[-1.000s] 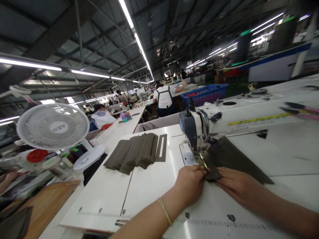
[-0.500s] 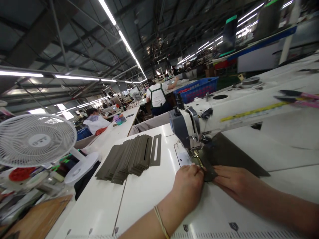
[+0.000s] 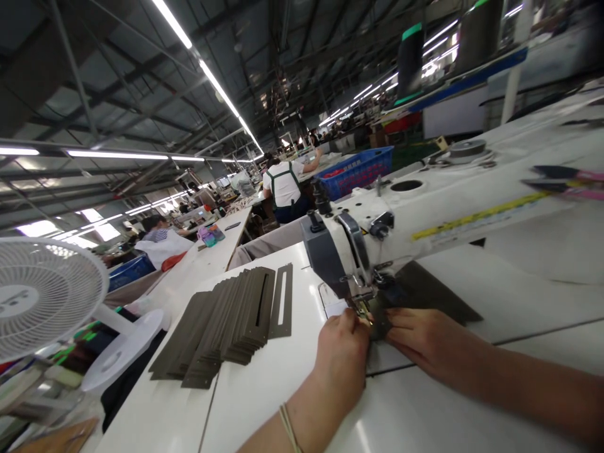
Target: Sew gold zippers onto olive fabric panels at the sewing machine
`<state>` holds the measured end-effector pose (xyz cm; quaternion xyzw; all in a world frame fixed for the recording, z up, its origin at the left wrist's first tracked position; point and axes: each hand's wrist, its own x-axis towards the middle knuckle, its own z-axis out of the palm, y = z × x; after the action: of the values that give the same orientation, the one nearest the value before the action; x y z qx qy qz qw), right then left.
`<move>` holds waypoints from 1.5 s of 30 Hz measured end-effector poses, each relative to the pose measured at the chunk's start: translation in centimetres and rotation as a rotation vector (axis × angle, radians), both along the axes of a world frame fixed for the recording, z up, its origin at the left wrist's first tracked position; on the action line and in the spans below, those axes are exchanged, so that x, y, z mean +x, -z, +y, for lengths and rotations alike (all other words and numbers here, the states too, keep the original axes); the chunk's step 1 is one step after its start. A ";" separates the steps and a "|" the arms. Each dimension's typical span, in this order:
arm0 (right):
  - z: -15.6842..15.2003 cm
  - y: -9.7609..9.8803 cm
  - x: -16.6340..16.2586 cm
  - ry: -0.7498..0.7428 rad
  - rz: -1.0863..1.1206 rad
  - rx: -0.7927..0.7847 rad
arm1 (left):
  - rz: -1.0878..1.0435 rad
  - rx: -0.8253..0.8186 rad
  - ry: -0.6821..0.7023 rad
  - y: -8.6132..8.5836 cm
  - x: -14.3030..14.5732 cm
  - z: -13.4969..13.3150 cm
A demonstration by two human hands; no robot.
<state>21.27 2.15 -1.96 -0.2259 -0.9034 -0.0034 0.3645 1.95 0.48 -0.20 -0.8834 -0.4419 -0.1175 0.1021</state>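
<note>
The left hand [image 3: 342,352] has its fingers bunched at the edge of a dark olive panel [image 3: 429,292], close by the needle; from here I can't tell whether they pinch it. The right hand [image 3: 431,343] lays its fingers on the panel's near edge, and its hold is equally hard to judge. The panel lies under the head of the sewing machine [image 3: 330,248], spreading rightward over the white table [image 3: 264,390]. Left of the machine sits a fanned stack of olive pieces [image 3: 221,321], a slotted piece [image 3: 282,330] just beside it. Farther left stands a white fan [image 3: 47,299].
</note>
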 end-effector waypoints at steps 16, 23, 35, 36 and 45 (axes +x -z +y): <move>-0.4 0.5 0.8 0.115 -0.072 0.196 | -0.051 0.106 0.213 -0.6 -1.0 -1.0; 0.9 0.2 0.6 0.098 -0.055 0.145 | 0.020 0.131 0.173 -0.5 -1.0 0.6; 1.4 0.4 0.4 0.127 -0.052 0.144 | 0.035 0.098 0.167 -0.3 -1.0 1.1; 1.5 0.4 0.5 0.123 -0.054 0.134 | 0.038 0.088 0.163 -0.4 -1.0 1.1; 1.8 1.0 0.5 0.116 -0.075 0.020 | 0.029 0.001 0.102 -0.1 -0.7 1.5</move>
<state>21.81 3.93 -3.00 -0.2739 -0.9017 -0.0417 0.3319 1.25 1.99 -0.05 -0.9065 -0.3945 -0.1098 0.1028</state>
